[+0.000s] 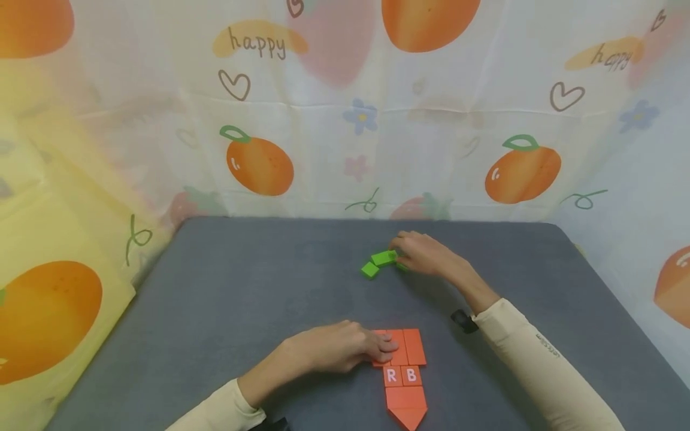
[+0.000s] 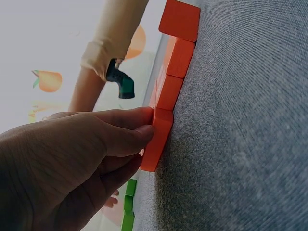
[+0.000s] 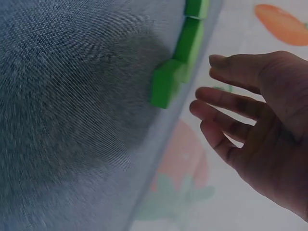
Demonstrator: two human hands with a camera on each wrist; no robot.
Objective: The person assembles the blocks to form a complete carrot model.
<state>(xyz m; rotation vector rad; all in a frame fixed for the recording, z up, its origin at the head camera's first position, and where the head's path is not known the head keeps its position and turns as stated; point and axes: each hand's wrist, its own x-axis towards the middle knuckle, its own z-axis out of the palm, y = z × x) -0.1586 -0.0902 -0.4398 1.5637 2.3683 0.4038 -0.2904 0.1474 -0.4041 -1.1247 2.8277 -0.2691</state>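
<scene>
Several flat orange blocks lie edge to edge on the grey cloth, with a pointed orange block (image 1: 407,416) at the near end. Two small blocks, lettered R (image 1: 392,376) and B (image 1: 411,375), sit in the middle. My left hand (image 1: 345,346) grips the leftmost orange block (image 2: 158,139) of the far row, thumb and fingertips against its edges. My right hand (image 1: 426,254) hovers beside the green blocks; its fingers are spread and apart from them in the right wrist view. These are a small green block (image 1: 369,270), a longer green block (image 1: 384,258) and another green block (image 3: 165,86), mostly hidden by the hand in the head view.
A grey cloth-covered table (image 1: 242,281) lies beneath everything. Behind its far edge hangs a pale curtain (image 1: 323,137) printed with oranges, with a yellow part on the left. A dark wrist device (image 1: 463,321) is at the right sleeve.
</scene>
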